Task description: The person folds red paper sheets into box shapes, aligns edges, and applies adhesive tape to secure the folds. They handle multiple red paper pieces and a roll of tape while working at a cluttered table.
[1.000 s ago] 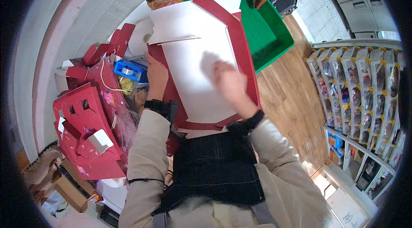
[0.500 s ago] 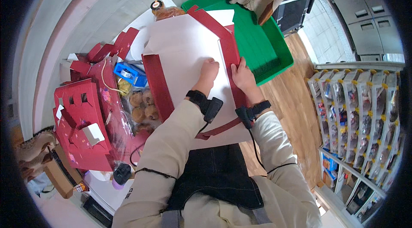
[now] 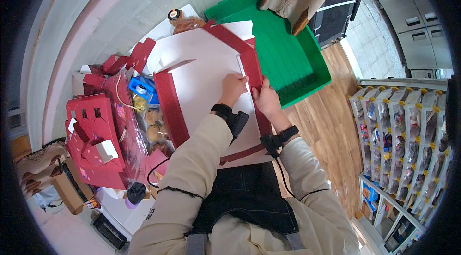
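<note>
At the far left, against the wall, stands a stack of folded red boxes (image 3: 93,139) with small cut-out windows, and just right of it clear bags of round pastries (image 3: 151,127) and a blue packet (image 3: 143,88). A small jar with a dark lid (image 3: 174,14) sits farther off, near the wall.

In the middle lies the large flat box blank (image 3: 201,77), white inside with red flaps folded up along its edges. Its left flap runs near to far; the right red flap (image 3: 253,75) does the same, tilted slightly leftward at the far end.

The left hand (image 3: 234,89) presses down on the white panel just left of that flap, fingers curled and closed against the card at the fold. The right hand (image 3: 265,100) sits on the flap's other side, fingers bent and pinching the red strip from the right. So the flap's long axis passes between the two hands, both touching it, neither clearly nearer.

To the right a green tray (image 3: 288,58) lies beside the blank, then wooden floor and a rack of bins (image 3: 403,130).
</note>
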Demonstrator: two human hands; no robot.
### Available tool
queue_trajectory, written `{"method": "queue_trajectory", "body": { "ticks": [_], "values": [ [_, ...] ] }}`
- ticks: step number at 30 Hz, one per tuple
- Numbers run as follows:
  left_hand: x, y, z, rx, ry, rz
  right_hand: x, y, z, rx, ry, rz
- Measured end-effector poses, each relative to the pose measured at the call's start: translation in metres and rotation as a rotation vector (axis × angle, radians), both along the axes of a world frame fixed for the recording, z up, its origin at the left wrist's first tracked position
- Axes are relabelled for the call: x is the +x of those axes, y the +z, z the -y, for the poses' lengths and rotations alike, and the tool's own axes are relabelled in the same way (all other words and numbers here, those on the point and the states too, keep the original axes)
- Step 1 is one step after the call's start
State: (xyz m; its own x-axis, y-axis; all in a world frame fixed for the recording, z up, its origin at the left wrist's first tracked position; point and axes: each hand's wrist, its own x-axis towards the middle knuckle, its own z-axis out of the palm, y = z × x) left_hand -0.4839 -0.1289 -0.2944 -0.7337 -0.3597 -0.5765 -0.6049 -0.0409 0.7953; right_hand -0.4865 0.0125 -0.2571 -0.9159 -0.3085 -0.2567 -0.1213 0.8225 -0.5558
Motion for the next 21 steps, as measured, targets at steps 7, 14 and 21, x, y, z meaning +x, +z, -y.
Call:
{"method": "queue_trajectory", "body": {
  "ticks": [7,14,21],
  "values": [
    [-0.008,-0.007,-0.005,-0.551,-0.322,0.000,0.006,-0.002,0.018,0.142,-0.057,-0.005],
    [0.030,0.028,-0.014,-0.181,-0.424,0.144,-0.001,-0.007,0.007,-0.202,-0.188,0.043],
    [0.072,0.014,-0.032,-0.275,-0.198,-0.103,-0.003,0.021,0.006,-0.331,-0.251,0.248]
  ]
}}
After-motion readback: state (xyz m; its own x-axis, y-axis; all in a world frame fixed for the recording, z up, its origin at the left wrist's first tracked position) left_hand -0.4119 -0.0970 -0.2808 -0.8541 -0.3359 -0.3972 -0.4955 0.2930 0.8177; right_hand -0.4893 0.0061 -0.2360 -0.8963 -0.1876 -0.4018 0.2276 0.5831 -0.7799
